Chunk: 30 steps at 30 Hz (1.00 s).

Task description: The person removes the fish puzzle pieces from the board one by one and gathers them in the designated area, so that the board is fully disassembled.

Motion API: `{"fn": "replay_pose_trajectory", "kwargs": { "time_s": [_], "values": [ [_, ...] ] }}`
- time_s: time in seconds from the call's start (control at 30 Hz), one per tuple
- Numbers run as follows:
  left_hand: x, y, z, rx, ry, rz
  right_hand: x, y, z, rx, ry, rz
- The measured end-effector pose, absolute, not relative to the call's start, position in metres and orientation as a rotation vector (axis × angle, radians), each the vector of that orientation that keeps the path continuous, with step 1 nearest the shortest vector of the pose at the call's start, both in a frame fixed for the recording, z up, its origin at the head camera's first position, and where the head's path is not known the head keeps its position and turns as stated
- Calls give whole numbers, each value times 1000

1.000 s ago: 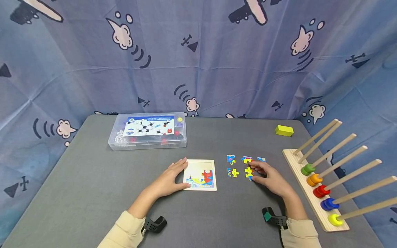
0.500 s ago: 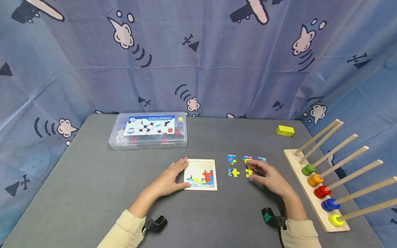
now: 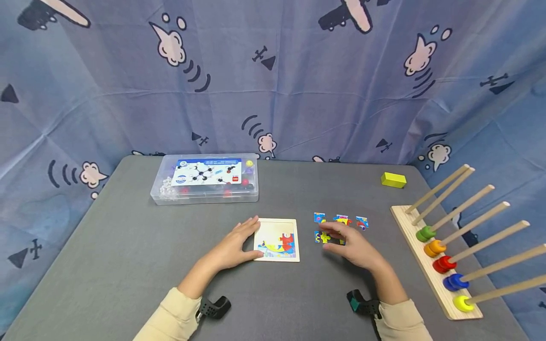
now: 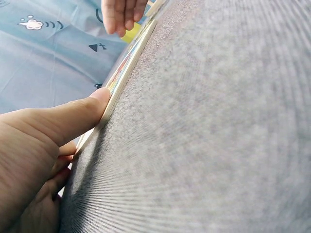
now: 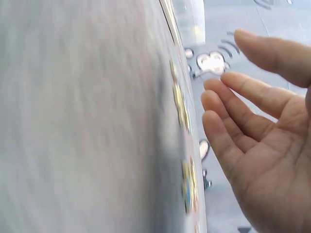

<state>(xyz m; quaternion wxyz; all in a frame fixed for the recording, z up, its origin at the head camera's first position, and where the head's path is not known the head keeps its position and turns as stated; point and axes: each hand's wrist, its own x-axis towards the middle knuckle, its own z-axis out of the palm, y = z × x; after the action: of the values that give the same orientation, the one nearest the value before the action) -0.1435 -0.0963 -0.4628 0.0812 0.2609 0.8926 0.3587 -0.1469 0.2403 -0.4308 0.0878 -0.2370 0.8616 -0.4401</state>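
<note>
My left hand (image 3: 232, 246) rests at the left side of a square wooden puzzle tray (image 3: 268, 229), fingers extended along it. In the left wrist view the thumb (image 4: 99, 99) presses on the tray's near edge. Red, yellow and blue pieces (image 3: 286, 242) fill its lower part. My right hand (image 3: 356, 246) hovers over loose jigsaw pieces right of the tray, its thumb apart from the fingers and nothing between them in the right wrist view. It partly covers a yellow piece (image 3: 324, 237). Behind it lie more pieces, among them a blue-and-red one (image 3: 362, 222).
A clear plastic box (image 3: 204, 180) with a molecule-model label stands at the back left. At the back right sits a yellow block (image 3: 393, 180). A wooden peg board (image 3: 398, 218) with coloured rings and upright rods runs along the right side. A blue curtain (image 3: 273, 94) hangs behind the table.
My right hand has moved left, from the right-hand pieces to over the left ones, uncovering the blue-and-red piece at the right. My left hand stays on the tray.
</note>
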Motion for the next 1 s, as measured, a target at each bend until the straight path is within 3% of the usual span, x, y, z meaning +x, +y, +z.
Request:
{"fn": "replay_pose_trajectory", "kwargs": {
  "time_s": [0.6,1.0],
  "values": [
    [-144,-97,-467,782,2677,1066,-157,173,-431,-737,2515,-1244],
    [-144,-97,-466,769,2672,1076,-161,158,-440,-786,2576,-1126]
  ]
}}
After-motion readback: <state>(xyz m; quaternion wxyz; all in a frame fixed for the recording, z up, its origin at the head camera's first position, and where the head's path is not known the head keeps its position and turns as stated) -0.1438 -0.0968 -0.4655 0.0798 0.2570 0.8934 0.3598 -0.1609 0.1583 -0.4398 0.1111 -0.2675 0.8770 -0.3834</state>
